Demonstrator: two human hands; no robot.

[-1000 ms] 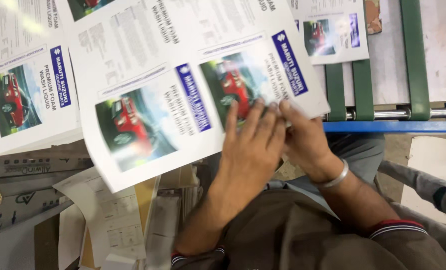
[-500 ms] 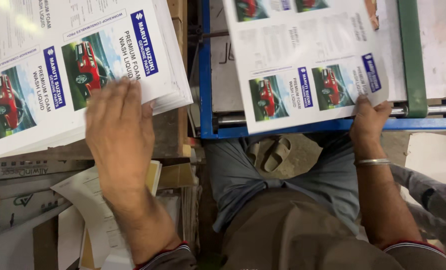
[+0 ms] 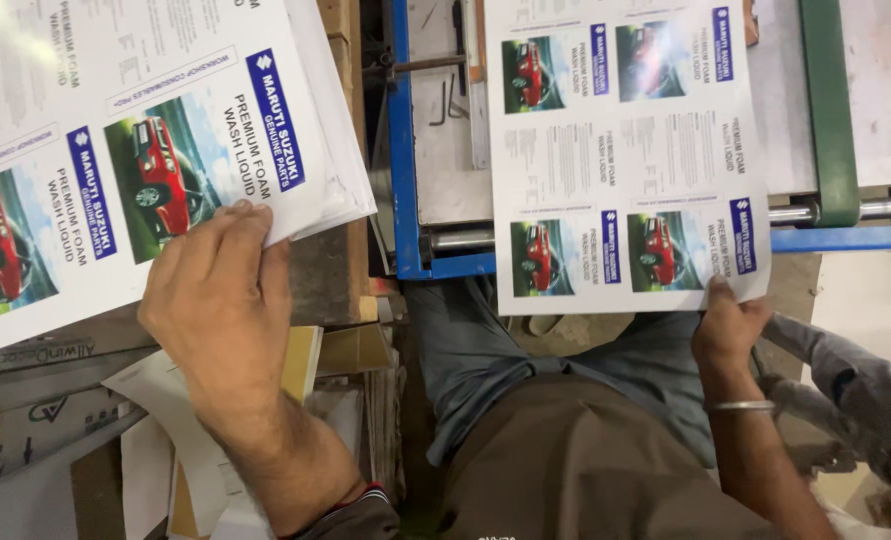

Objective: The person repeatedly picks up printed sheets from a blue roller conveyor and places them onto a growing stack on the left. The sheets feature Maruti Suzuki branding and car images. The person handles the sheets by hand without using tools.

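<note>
Both hands now well apart, no longer joined at one sheet corner as a second ago. Left hand flat and open-fingered, palm down, fingertips pressing the near corner of the stack of printed sheets (stack squared on the surface to the left, above the cardboard boxes). No pinch visible at this hand; contact only, sheets not lifted.

Right hand closed in a pinch on the near edge of a single printed sheet, thumb on top, remaining fingers hidden beneath the paper. Sheet now lying out ahead of that hand, across the blue machine frame and up against the green guide bar; half a second ago already there, slightly less advanced. Near edge overhanging the frame, over the lap.

Judged reading: one sheet separated from the stack and carried across to the feed bed, stack held steady meanwhile. Separation step apparently complete; alignment against the guide not confirmable (far edge out of view). Metal bangle on the right wrist.
</note>
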